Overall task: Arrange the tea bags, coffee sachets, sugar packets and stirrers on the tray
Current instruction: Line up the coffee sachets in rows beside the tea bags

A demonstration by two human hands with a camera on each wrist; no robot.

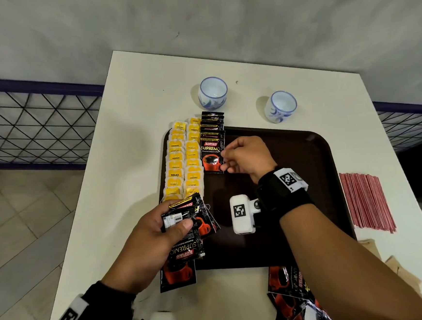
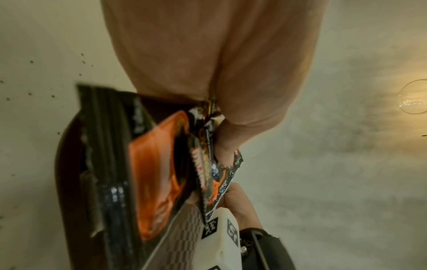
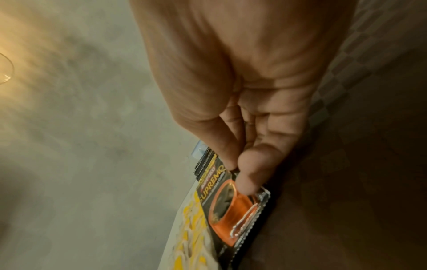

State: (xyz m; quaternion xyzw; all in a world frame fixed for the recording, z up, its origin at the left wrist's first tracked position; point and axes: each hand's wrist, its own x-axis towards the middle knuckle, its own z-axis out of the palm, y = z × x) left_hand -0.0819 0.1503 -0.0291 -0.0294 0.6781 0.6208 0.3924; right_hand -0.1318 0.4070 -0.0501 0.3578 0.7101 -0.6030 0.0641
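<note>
The dark brown tray (image 1: 306, 167), a rounded-corner rectangle with a raised lip, sits on the white table (image 1: 134, 95), its near edge close to the table's front edge and its left rim near the table's left edge. Along the tray's left side run two overlapping columns of yellow-and-white paper tea bags (image 1: 183, 159), their far ends reaching over the tray's far rim; just beside them on the right is a shorter overlapped column of glossy black coffee sachets (image 1: 212, 144) with a red cup printed on each. The middle and right of the tray show a wide stretch of bare dark surface. The right hand (image 1: 245, 157) hovers over that stretch, its grip pinching the right edge of the nearest sachet in the column between thumb and fingertips (image 3: 247, 180). The left hand (image 1: 145, 243) is at the tray's near-left corner, its grip closed around a fanned bunch of loose sachets (image 1: 185, 227), thumb pressed on top. More sachets (image 1: 291, 295) lie heaped on the table at the near edge under the right forearm. A flat bundle of thin red stirrers (image 1: 367, 200) lies on the table just right of the tray, with brown paper packets (image 1: 395, 266) nearer. Two round white-and-blue cups (image 1: 212, 92) stand upright beyond the tray's far rim.
</note>
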